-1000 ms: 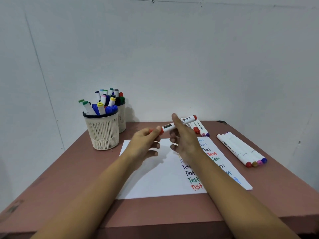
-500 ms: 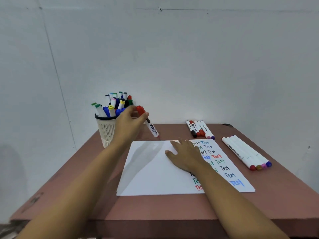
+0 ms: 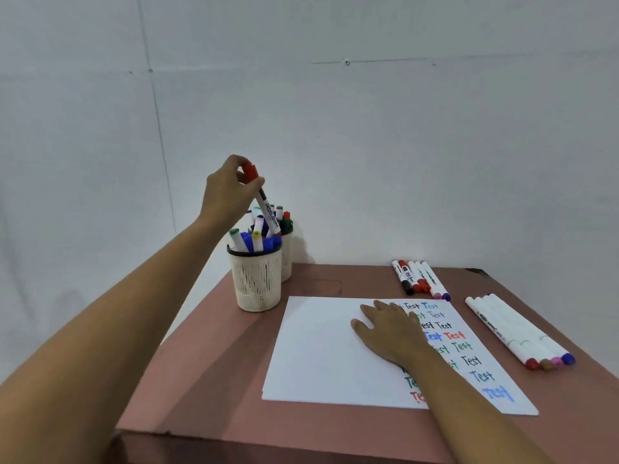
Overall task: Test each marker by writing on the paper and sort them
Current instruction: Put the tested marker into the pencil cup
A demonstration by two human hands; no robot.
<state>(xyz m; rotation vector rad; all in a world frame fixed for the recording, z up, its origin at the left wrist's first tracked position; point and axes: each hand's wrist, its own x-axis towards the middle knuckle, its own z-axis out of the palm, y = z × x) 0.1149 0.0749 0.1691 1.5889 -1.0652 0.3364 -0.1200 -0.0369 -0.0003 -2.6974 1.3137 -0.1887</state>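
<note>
The red marker (image 3: 266,209), pinched by the left hand (image 3: 227,189), is held maybe just inside the full cup (image 3: 256,279) at ten o'clock from the paper (image 3: 321,356), which is pressed by the flat right hand (image 3: 392,329); the cup could be tipped by a hard push.

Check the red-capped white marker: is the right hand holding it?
No, the right hand lies flat on the white paper sheet; the left hand grips the red-capped white marker over the cream mesh cup.

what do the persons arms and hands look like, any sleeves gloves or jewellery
The left hand and right hand wear no gloves, and no rings or watch show. The left forearm and right forearm have no sleeves as far as the frame shows.
</note>
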